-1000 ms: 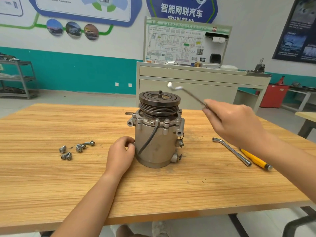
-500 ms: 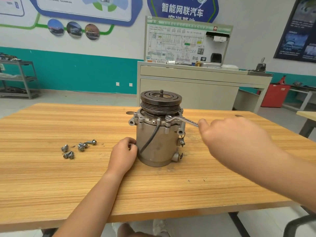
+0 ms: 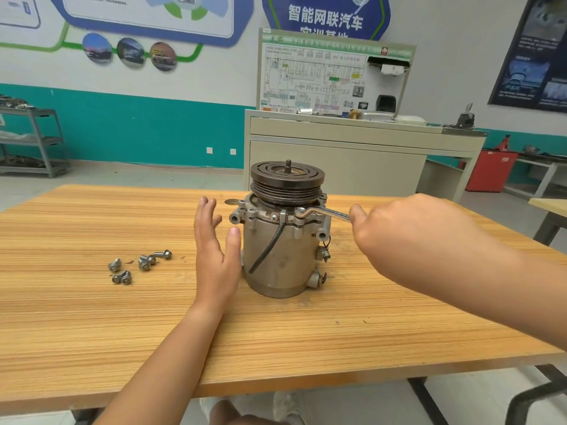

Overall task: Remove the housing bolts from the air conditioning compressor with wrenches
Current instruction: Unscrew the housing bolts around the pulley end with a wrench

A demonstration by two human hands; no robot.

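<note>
The grey air conditioning compressor (image 3: 280, 256) stands upright on the wooden table (image 3: 92, 332), its dark pulley on top. A silver ring wrench (image 3: 322, 212) sits with its ring end on a housing bolt at the front right of the flange. My right hand (image 3: 408, 237) grips the wrench handle from the right. My left hand (image 3: 214, 250) is held just left of the compressor body with fingers straight and spread, its thumb close to the housing; contact is unclear. Several removed bolts (image 3: 138, 265) lie on the table to the left.
A beige cabinet (image 3: 352, 161) with a wiring diagram board stands behind the table. A metal shelf rack (image 3: 33, 142) is at the far left, a red bin (image 3: 487, 171) at the right. Another table's corner (image 3: 549, 207) shows at the right edge.
The wrench came down from the air onto the flange bolt. My left hand let go of the compressor body, opened its fingers and rose beside it.
</note>
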